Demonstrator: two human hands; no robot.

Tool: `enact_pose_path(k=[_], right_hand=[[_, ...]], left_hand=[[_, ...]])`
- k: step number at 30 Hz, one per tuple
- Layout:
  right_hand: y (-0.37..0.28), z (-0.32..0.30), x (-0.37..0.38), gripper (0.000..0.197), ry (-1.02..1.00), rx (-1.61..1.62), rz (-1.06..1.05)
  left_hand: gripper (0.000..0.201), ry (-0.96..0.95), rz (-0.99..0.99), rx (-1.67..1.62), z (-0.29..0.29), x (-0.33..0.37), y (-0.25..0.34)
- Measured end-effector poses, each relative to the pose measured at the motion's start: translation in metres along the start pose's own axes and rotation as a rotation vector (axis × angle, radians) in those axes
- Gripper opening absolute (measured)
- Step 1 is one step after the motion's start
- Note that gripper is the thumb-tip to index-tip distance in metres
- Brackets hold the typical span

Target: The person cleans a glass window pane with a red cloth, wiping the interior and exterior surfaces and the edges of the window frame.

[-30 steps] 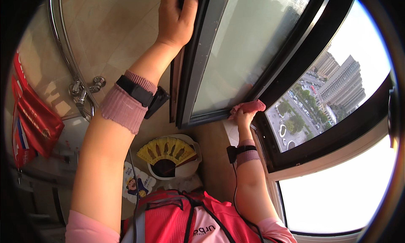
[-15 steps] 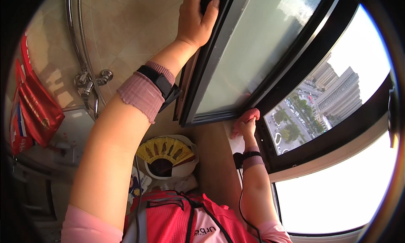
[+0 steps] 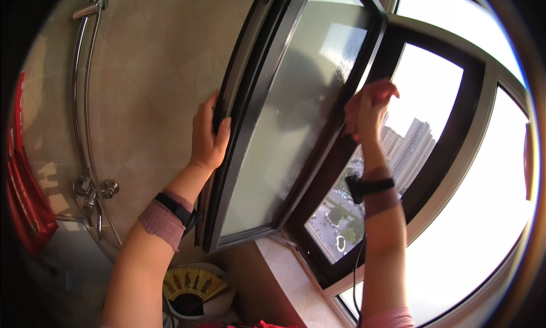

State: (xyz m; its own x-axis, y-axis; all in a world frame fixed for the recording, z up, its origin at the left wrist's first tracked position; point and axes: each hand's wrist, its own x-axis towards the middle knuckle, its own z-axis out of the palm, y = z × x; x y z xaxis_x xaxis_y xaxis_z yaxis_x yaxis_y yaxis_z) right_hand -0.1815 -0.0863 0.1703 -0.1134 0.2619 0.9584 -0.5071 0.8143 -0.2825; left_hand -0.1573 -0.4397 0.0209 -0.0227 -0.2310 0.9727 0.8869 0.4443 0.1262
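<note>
My left hand (image 3: 209, 135) grips the outer edge of a dark-framed window sash (image 3: 284, 123), fingers wrapped behind it and thumb on the near side. The sash has frosted glass and stands swung inward from its dark fixed frame (image 3: 438, 146). My right hand (image 3: 371, 113) is raised at the hinge side of the sash, closed on a pinkish-red cloth (image 3: 372, 95). The cloth is bunched around the fingers and lies against or close to the dark frame; exact contact is hard to tell. Both wrists wear ribbed pink cuffs with black straps.
A tiled sill (image 3: 290, 274) runs under the window. On the left wall are a shower hose and rail (image 3: 85, 100) with a chrome mixer tap (image 3: 91, 188). A red bag (image 3: 25, 197) hangs at far left. Below, a yellow folding fan (image 3: 193, 285) lies in a white basin (image 3: 222, 302).
My right hand with the cloth has gone from the lower frame corner up along the hinge side. The view has tilted upward; my left hand still holds the sash edge.
</note>
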Motion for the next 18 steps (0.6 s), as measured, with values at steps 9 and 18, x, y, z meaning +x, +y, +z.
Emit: enact_pose_path(k=[9,18], right_hand=[[-0.050,0.027,0.199,0.080,0.110,-0.169,-0.073],[0.027,0.075,0.212,0.075,-0.205,-0.126,-0.324]], left_hand=[[0.057,-0.032,0.006,-0.085,-0.001,0.002,0.002],[0.055,-0.039,-0.038,-0.097,0.001,-0.004,0.002]])
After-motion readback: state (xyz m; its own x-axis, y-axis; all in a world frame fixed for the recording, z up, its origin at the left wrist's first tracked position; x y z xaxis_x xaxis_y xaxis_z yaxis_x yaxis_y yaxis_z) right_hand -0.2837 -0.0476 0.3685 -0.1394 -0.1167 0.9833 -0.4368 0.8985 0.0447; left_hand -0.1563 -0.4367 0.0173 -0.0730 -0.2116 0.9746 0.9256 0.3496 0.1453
